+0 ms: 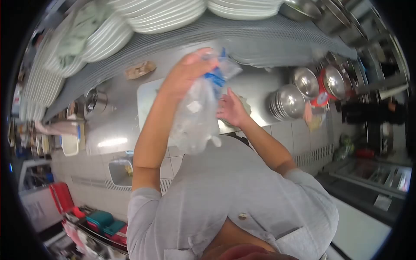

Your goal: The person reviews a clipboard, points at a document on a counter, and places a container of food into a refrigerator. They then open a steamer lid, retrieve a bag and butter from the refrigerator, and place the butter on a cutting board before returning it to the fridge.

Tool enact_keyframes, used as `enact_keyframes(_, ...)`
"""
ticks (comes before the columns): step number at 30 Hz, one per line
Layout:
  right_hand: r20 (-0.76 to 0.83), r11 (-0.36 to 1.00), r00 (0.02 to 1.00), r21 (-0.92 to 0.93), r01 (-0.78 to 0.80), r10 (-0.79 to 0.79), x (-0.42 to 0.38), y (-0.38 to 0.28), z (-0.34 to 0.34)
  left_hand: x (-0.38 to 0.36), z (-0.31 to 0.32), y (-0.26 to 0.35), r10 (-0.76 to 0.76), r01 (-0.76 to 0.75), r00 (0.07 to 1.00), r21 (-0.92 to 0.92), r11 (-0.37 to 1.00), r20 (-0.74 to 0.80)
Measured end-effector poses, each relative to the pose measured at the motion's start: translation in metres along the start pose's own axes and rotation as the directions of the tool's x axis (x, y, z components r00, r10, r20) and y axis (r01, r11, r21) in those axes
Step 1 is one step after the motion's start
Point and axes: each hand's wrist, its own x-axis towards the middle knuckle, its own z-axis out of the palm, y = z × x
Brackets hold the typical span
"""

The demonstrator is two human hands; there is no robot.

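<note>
A clear plastic bag [195, 115] with blue printing hangs over the front edge of the steel counter [117, 125]. My left hand [188, 73] is closed on its gathered top, raised above the counter. What the bag contains is hard to make out; a small white piece shows through. My right hand [234, 109] is beside the bag on the right, with its fingers apart and nothing in it. Behind my left forearm lies a white board [145, 97], partly hidden. Something pale, mostly covered by my right hand, lies on the counter.
Stacked white plates [158, 15] fill the shelf above. Steel bowls [288, 103] stand at the right, a crumpled brown packet [141, 69] and steel pot [95, 102] at the left. A bin [120, 171] is below. A person in dark clothes [368, 113] stands far right.
</note>
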Motion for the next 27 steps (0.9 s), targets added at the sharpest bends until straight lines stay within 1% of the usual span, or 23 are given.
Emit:
enact_keyframes(1, 0.015, 0.999, 1.000, 0.048, -0.008, 0.007, 0.001, 0.001, -0.001, 0.000, -0.006, 0.000, 0.002, -0.002, 1.000, -0.017, 1.000, -0.023)
enact_keyframes(2, 0.034, 0.996, 0.999, 0.090, -0.017, 0.014, -0.001, 0.002, 0.003, -0.001, -0.012, 0.001, 0.018, -0.008, 0.998, -0.160, 0.987, 0.062)
enact_keyframes(3, 0.119, 0.978, 0.992, 0.209, 0.008, -0.034, -0.005, 0.001, 0.008, 0.000, -0.017, 0.004, 0.044, -0.001, 0.989, -0.300, 0.954, 0.139)
enact_keyframes(5, 0.279, 0.907, 0.948, 0.420, 0.022, -0.152, -0.015, -0.008, 0.028, -0.003, -0.020, 0.006, 0.047, 0.000, 0.992, -0.370, 0.929, 0.118)
enact_keyframes(6, 0.268, 0.892, 0.948, 0.450, 0.033, -0.170, -0.012, -0.007, 0.031, -0.003, -0.021, 0.007, 0.047, -0.003, 0.994, -0.403, 0.915, 0.101)
enact_keyframes(8, 0.247, 0.861, 0.949, 0.507, 0.043, -0.193, -0.009, -0.004, 0.034, 0.001, -0.030, -0.012, 0.002, 0.026, 0.998, -0.441, 0.897, 0.063)
enact_keyframes(9, 0.172, 0.888, 0.963, 0.446, 0.112, -0.208, -0.009, -0.004, 0.034, 0.004, -0.034, -0.020, -0.017, 0.035, 0.999, -0.461, 0.887, 0.045)
enact_keyframes(11, 0.024, 0.927, 0.969, 0.297, 0.229, -0.247, -0.007, -0.007, 0.032, 0.001, -0.040, -0.022, -0.027, 0.026, 1.000, -0.378, 0.926, 0.001)
enact_keyframes(12, -0.041, 0.934, 0.956, 0.201, 0.294, -0.292, -0.006, -0.010, 0.024, -0.003, -0.044, -0.023, -0.030, 0.020, 0.999, -0.336, 0.942, -0.025)
enact_keyframes(14, -0.152, 0.918, 0.907, -0.012, 0.396, -0.394, -0.011, -0.028, 0.003, -0.013, -0.056, -0.032, -0.030, -0.004, 0.992, -0.264, 0.965, -0.124)
enact_keyframes(15, -0.249, 0.855, 0.820, -0.214, 0.472, -0.515, -0.015, -0.038, -0.004, -0.016, -0.065, -0.041, -0.032, -0.008, 0.984, -0.227, 0.974, -0.174)
enact_keyframes(16, -0.311, 0.758, 0.705, -0.417, 0.501, -0.637, -0.021, -0.051, -0.006, -0.013, -0.086, -0.058, -0.085, 0.059, 0.976, -0.133, 0.989, -0.199)
enact_keyframes(17, -0.333, 0.634, 0.570, -0.606, 0.481, -0.751, -0.029, -0.063, -0.006, -0.009, -0.113, -0.085, -0.135, 0.129, 0.964, -0.041, 0.991, -0.228)
enact_keyframes(18, -0.259, 0.481, 0.495, -0.783, 0.395, -0.829, -0.042, -0.077, 0.002, -0.006, -0.130, -0.115, -0.180, 0.199, 0.948, 0.048, 0.979, -0.263)
enact_keyframes(19, -0.157, 0.298, 0.430, -0.911, 0.285, -0.889, -0.053, -0.094, 0.016, -0.001, -0.135, -0.146, -0.199, 0.221, 0.947, 0.059, 0.974, -0.253)
enact_keyframes(20, -0.037, 0.102, 0.378, -0.983, 0.152, -0.925, -0.057, -0.105, 0.024, 0.003, -0.133, -0.170, -0.220, 0.243, 0.945, 0.071, 0.967, -0.244)
enact_keyframes(22, 0.179, -0.176, 0.334, -0.984, 0.041, -0.925, -0.048, -0.117, 0.025, 0.008, -0.101, -0.193, -0.295, 0.318, 0.917, 0.043, 0.947, -0.268)
enact_keyframes(24, 0.401, -0.441, 0.307, -0.894, -0.072, -0.863, -0.038, -0.125, 0.025, 0.016, -0.095, -0.215, -0.339, 0.352, 0.924, 0.053, 0.934, -0.175)
enact_keyframes(25, 0.334, -0.408, 0.383, -0.903, -0.131, -0.861, -0.034, -0.125, 0.025, 0.021, -0.095, -0.225, -0.360, 0.370, 0.924, 0.059, 0.927, -0.128)
enact_keyframes(27, 0.180, -0.349, 0.512, -0.902, -0.255, -0.840, -0.030, -0.123, 0.026, 0.026, -0.103, -0.242, -0.354, 0.359, 0.931, 0.060, 0.931, -0.089)
